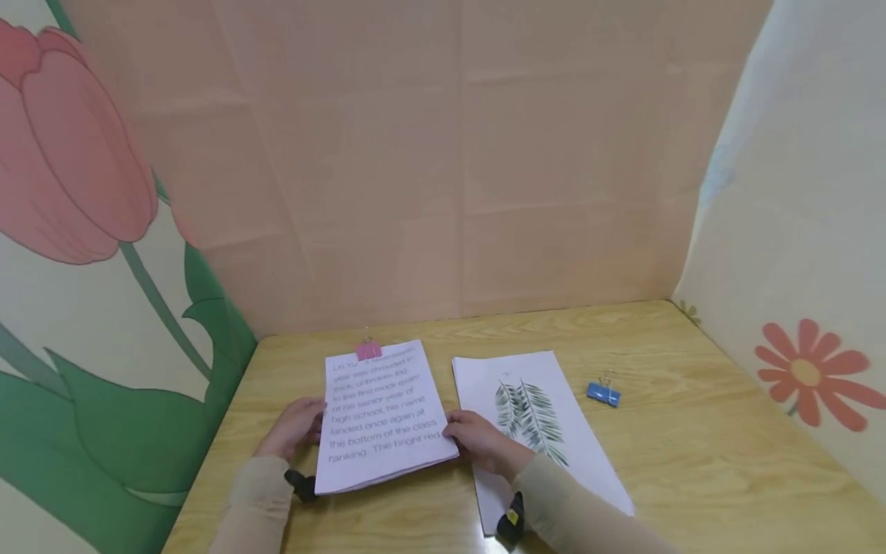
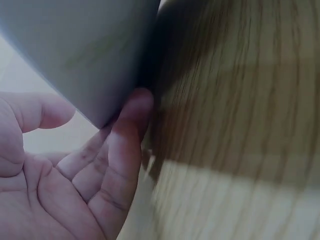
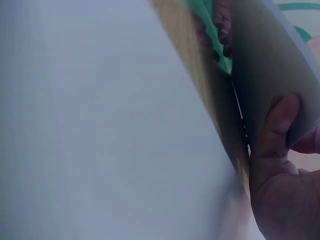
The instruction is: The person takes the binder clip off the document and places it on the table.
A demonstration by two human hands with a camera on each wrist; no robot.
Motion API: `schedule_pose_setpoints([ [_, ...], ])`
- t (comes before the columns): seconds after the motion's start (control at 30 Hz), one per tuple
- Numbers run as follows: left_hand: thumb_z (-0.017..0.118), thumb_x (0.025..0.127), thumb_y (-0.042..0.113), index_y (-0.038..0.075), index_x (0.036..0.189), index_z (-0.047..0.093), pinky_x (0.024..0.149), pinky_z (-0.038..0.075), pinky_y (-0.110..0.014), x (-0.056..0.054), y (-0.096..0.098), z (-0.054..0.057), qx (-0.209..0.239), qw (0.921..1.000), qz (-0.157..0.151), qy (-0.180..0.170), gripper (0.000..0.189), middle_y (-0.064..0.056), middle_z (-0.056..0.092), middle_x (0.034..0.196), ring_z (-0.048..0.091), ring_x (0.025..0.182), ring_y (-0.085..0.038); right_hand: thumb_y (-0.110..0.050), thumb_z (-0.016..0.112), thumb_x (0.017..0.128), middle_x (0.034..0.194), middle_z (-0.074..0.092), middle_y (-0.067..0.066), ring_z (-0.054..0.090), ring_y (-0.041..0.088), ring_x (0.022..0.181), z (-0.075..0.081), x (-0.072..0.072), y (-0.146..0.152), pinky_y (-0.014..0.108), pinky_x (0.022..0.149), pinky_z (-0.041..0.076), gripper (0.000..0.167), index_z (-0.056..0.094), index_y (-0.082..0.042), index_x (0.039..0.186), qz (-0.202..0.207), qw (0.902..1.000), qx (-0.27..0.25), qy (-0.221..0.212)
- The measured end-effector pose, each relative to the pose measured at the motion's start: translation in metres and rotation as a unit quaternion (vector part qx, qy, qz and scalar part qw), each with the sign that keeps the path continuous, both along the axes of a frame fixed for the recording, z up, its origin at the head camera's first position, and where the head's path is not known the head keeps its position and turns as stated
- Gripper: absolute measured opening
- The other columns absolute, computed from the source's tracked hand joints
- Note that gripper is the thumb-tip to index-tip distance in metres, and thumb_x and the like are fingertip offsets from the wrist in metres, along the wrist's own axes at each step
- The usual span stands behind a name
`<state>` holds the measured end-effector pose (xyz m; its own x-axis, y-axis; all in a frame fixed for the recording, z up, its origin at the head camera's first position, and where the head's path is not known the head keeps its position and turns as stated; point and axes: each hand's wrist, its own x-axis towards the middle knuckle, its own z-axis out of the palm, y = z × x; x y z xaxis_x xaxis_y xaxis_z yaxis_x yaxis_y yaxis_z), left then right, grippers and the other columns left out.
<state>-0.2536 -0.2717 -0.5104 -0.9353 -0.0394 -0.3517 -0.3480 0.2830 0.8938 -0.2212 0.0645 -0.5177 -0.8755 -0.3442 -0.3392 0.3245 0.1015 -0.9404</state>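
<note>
A stack of printed sheets [image 1: 384, 415], with a pink binder clip [image 1: 369, 351] on its top edge, is tilted over the table between both hands. My right hand [image 1: 484, 442] pinches its right edge near the lower corner; in the right wrist view a fingertip [image 3: 285, 110] presses its underside. At the left edge is my left hand [image 1: 294, 427]. Its fingers [image 2: 127, 140] lie extended against the underside in the left wrist view, while the thumb stands apart from them. Under my right forearm lies a second stack of paper [image 1: 477, 377] with a green leaf print.
A blue binder clip [image 1: 604, 394] lies on the wooden table [image 1: 664, 446], right of the leaf-print paper. A pink backdrop [image 1: 457, 169] rises behind the table, and flower-patterned walls flank it on both sides.
</note>
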Motion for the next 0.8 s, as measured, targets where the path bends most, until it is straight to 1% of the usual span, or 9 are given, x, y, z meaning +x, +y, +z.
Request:
schedule_pose_setpoints([
  [0.17,0.042,0.111,0.021,-0.011,0.147,0.042,0.078,0.055,-0.038,-0.003,0.003,-0.003,-0.001,0.9999,0.009,-0.011,0.048,-0.023,0.063,0.120,0.064,0.097,-0.029,0.000,0.048,0.099,0.102,0.071,0.009,0.067,0.018,0.089,-0.003,0.004,0.004,0.032,0.079,0.054,0.028,0.060,0.010,0.122,0.007,0.9999,-0.004,0.013],
  [0.3,0.043,0.111,0.023,-0.009,0.150,0.038,0.082,0.054,-0.040,-0.006,0.006,-0.005,0.012,0.9996,0.020,-0.017,0.051,-0.024,0.061,0.126,0.063,0.103,-0.030,-0.001,0.049,0.099,0.102,0.071,0.009,0.066,0.018,0.088,-0.004,0.004,0.007,0.031,0.079,0.053,0.024,0.061,0.009,0.117,0.009,0.9998,-0.003,0.020],
  [0.37,0.043,0.111,0.024,-0.009,0.150,0.038,0.084,0.054,-0.041,-0.007,0.007,-0.006,0.024,0.9993,0.023,-0.017,0.052,-0.024,0.060,0.127,0.063,0.105,-0.030,-0.001,0.049,0.099,0.102,0.071,0.009,0.065,0.017,0.088,-0.004,0.004,0.008,0.031,0.079,0.052,0.023,0.061,0.008,0.116,0.011,0.9997,-0.004,0.019],
  [0.43,0.042,0.111,0.023,-0.011,0.148,0.038,0.085,0.054,-0.040,-0.009,0.007,-0.006,0.039,0.9989,0.020,-0.015,0.051,-0.025,0.061,0.127,0.063,0.105,-0.029,-0.001,0.049,0.099,0.102,0.071,0.009,0.065,0.017,0.088,-0.003,0.004,0.009,0.030,0.079,0.052,0.023,0.061,0.008,0.116,0.013,0.9998,-0.004,0.017],
  [0.57,0.041,0.110,0.020,-0.014,0.144,0.041,0.081,0.053,-0.036,-0.012,0.006,-0.004,0.079,0.9967,0.011,-0.014,0.048,-0.020,0.064,0.118,0.064,0.097,-0.025,-0.001,0.051,0.097,0.102,0.071,0.008,0.065,0.017,0.089,0.000,0.004,0.009,0.031,0.080,0.052,0.021,0.061,0.008,0.113,0.017,0.9996,0.004,0.022],
  [0.63,0.042,0.110,0.018,-0.014,0.143,0.042,0.080,0.053,-0.035,-0.013,0.005,-0.003,0.101,0.9947,0.009,-0.014,0.046,-0.018,0.065,0.115,0.064,0.094,-0.023,-0.002,0.051,0.097,0.103,0.071,0.008,0.065,0.017,0.092,0.000,0.004,0.009,0.033,0.083,0.052,0.023,0.062,0.008,0.115,0.018,0.9994,0.015,0.025],
  [0.7,0.042,0.110,0.016,-0.015,0.143,0.041,0.080,0.053,-0.034,-0.014,0.004,-0.002,0.122,0.9924,0.010,-0.014,0.045,-0.018,0.065,0.115,0.064,0.093,-0.022,-0.002,0.052,0.097,0.106,0.072,0.009,0.065,0.018,0.095,0.001,0.004,0.009,0.035,0.087,0.052,0.026,0.062,0.008,0.118,0.020,0.9992,0.025,0.025],
  [0.8,0.041,0.110,0.014,-0.016,0.145,0.039,0.082,0.054,-0.034,-0.018,0.003,0.001,0.134,0.9909,0.010,-0.010,0.046,-0.019,0.065,0.118,0.065,0.095,-0.021,-0.003,0.051,0.097,0.108,0.072,0.010,0.066,0.019,0.097,0.003,0.005,0.010,0.037,0.089,0.052,0.030,0.064,0.008,0.122,0.020,0.9991,0.033,0.016],
])
